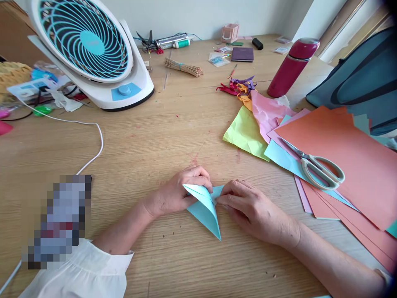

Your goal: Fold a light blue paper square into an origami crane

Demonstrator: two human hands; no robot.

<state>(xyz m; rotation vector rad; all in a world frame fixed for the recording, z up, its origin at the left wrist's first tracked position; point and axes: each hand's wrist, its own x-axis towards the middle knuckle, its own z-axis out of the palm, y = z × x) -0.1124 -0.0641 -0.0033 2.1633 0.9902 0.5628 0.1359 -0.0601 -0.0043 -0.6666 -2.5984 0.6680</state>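
Note:
A light blue sheet of paper (pixel 203 207), partly folded, is held between my two hands just above the wooden table. One flap of it stands up and its point aims down toward me. My left hand (pixel 182 188) is closed on the paper's left side, fingers bent over the far edge. My right hand (pixel 251 207) pinches the paper's right part between thumb and fingers. The fingertips cover some of the folds.
A white fan (pixel 124 89) stands at the back left, a pixelated phone-like object (pixel 60 223) with a white cable (pixel 101 136) at the left. Scissors (pixel 319 165) lie on coloured paper sheets (pixel 366 165) at the right, near crumpled yellow-green paper (pixel 246 134) and a red flask (pixel 291 68).

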